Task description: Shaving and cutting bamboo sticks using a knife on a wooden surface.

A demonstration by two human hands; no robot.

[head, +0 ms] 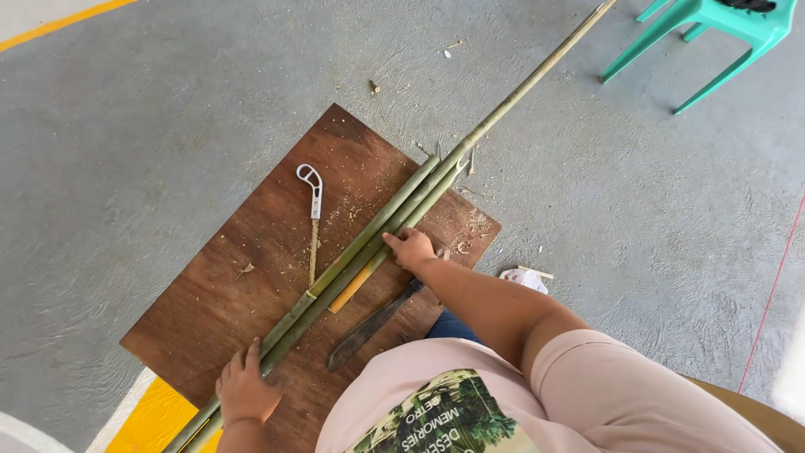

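Note:
Several long green bamboo strips [369, 239] lie diagonally across a brown wooden board [251, 252] on the floor. My left hand [246, 388] grips the bundle near its lower end at the board's front edge. My right hand [411, 248] presses on the strips near the middle, index finger pointing along them. One thin bamboo pole [537, 80] runs on past the board toward the upper right. A dark long-bladed knife [369, 325] lies on the board just below my right forearm.
A small saw with a white handle [312, 201] rests on the board left of the bamboo. Wood shavings are scattered around. A teal plastic chair [713, 38] stands at the top right. A yellow painted patch [155, 419] lies under the board's lower corner.

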